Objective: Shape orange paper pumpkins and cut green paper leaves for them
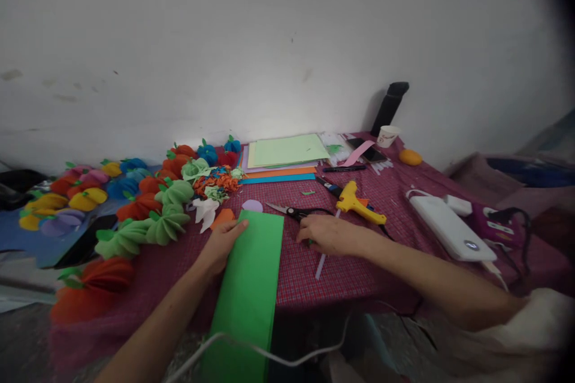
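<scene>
My left hand [223,243] rests on the upper left corner of a long green paper strip [252,275], fingers pressed on its edge. The strip lies on the red checked tablecloth [395,203] and hangs over the front edge. My right hand [327,233] lies knuckles up on the cloth just right of the strip, fingers curled over a small green bit that I cannot make out. Black-handled scissors [296,211] lie just beyond that hand. A yellow glue gun [357,203] lies behind it to the right.
Many folded paper flowers [148,209] in several colours crowd the left side. Coloured paper sheets [287,152] are stacked at the back. A paper cup [387,135], an orange ball [410,157], a white power bank [449,228] and a white cable [269,354] are around.
</scene>
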Motion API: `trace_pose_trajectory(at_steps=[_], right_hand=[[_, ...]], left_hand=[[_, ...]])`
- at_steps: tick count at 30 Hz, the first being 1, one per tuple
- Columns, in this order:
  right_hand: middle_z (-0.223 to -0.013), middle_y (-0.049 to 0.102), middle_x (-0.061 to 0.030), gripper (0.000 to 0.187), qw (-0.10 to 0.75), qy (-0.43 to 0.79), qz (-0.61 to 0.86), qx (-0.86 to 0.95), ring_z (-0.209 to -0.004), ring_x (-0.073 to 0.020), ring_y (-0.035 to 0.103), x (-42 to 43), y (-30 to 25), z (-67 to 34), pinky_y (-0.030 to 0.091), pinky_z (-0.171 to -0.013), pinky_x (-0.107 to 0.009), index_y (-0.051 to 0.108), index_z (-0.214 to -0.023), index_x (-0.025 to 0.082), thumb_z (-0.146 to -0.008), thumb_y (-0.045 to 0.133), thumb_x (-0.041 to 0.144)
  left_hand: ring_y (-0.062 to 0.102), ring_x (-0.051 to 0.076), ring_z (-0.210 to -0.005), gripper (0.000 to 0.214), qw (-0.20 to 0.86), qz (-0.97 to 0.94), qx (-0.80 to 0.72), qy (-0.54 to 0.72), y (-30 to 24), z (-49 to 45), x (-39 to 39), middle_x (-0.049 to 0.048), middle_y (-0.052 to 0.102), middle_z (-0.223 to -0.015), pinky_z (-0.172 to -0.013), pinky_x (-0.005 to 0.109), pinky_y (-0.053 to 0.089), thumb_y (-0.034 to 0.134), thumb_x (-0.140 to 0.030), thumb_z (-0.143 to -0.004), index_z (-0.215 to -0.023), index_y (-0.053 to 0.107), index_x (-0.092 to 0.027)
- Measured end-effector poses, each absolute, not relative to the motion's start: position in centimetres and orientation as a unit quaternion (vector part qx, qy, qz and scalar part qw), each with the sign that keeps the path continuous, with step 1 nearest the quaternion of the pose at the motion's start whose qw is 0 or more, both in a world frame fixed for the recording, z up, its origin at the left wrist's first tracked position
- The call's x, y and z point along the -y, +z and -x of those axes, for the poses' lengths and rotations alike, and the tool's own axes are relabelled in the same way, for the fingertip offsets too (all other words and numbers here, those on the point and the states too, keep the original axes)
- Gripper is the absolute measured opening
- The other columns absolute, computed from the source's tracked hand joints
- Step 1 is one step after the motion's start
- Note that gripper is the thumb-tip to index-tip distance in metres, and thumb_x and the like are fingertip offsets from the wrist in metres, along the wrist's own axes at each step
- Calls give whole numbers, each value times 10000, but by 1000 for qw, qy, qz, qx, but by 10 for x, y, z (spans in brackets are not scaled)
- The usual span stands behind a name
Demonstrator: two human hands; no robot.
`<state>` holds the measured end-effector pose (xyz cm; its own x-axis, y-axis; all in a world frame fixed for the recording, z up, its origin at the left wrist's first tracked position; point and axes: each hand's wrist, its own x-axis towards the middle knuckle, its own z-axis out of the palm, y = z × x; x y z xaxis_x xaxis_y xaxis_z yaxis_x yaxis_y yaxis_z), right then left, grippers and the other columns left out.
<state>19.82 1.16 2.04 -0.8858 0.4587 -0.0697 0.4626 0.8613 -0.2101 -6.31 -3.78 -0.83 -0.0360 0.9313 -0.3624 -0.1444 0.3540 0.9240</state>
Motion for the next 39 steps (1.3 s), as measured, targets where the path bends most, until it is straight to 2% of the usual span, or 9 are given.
trace_pose_trajectory(at_steps=[4, 7, 11, 13, 16, 21, 26, 31, 39], right_hand=[[-828, 666, -71, 250, 21, -94, -271, -958, -811, -187, 614, -11, 18, -190, 428, -729, -264, 675, -878, 190, -735, 494, 94], [-803, 671, -68, 205, -36, -140, -308, -940, -760, -183, 621, -16, 26, -185, 439, -692, -263, 673, -784, 169, -718, 491, 102], [-612, 626, 7, 143, -146, -435, -400, -794, -528, -111, 588, -16, 38, -166, 455, -510, -211, 585, -784, 157, -702, 478, 110], [-596, 596, 28, 88, -192, -585, -404, -676, -519, -97, 592, -13, 40, -150, 457, -455, -182, 515, -772, 160, -702, 484, 117], [-616, 562, 48, 141, -255, -664, -363, -601, -555, -101, 617, -8, 36, -123, 455, -417, -157, 464, -798, 176, -685, 509, 105], [-591, 519, 76, 150, -331, -629, -342, -614, -501, -91, 600, -12, 11, -88, 427, -367, -139, 409, -782, 199, -710, 528, 144], [-581, 546, 49, 115, -350, -563, -373, -650, -466, -79, 567, -21, -5, -79, 436, -376, -147, 482, -836, 174, -739, 540, 192], [-580, 583, 7, 138, -335, -516, -399, -680, -450, -79, 556, -22, -9, -79, 429, -379, -155, 550, -770, 143, -759, 548, 280], [-529, 582, 16, 180, -327, -412, -438, -729, -438, -77, 517, -23, -12, -80, 369, -430, -173, 579, -734, 155, -780, 516, 318]], left_hand=[[581, 128, -464, 330, 596, -335, -558, 470, -11, 59, 32, 22, 647, -570, -464, 223, 451, 706, -417, -602, -721, 629, -119], [564, 118, -446, 312, 585, -331, -550, 495, -16, 60, 28, 3, 630, -554, -448, 216, 435, 715, -398, -591, -717, 629, -126], [558, 114, -452, 317, 580, -330, -542, 511, -19, 61, 26, -6, 632, -576, -464, 223, 443, 721, -371, -582, -784, 645, -140], [554, 112, -455, 314, 576, -334, -537, 518, -19, 61, 27, -17, 629, -579, -468, 223, 443, 718, -355, -586, -817, 648, -154], [533, 100, -442, 284, 570, -346, -530, 524, -18, 60, 27, -31, 622, -574, -451, 207, 420, 707, -338, -599, -819, 647, -167], [458, 66, -386, 217, 568, -359, -528, 520, -18, 60, 29, -46, 577, -515, -405, 177, 342, 668, -348, -628, -725, 638, -157], [435, 66, -387, 192, 564, -364, -529, 520, -18, 60, 31, -51, 552, -500, -411, 182, 322, 630, -347, -662, -661, 607, -157], [460, 75, -435, 209, 559, -385, -521, 518, -17, 60, 30, -40, 579, -561, -445, 188, 345, 642, -352, -651, -741, 628, -164], [465, 77, -440, 307, 556, -394, -522, 514, -18, 59, 31, -45, 589, -591, -453, 189, 362, 654, -368, -646, -891, 645, -184]])
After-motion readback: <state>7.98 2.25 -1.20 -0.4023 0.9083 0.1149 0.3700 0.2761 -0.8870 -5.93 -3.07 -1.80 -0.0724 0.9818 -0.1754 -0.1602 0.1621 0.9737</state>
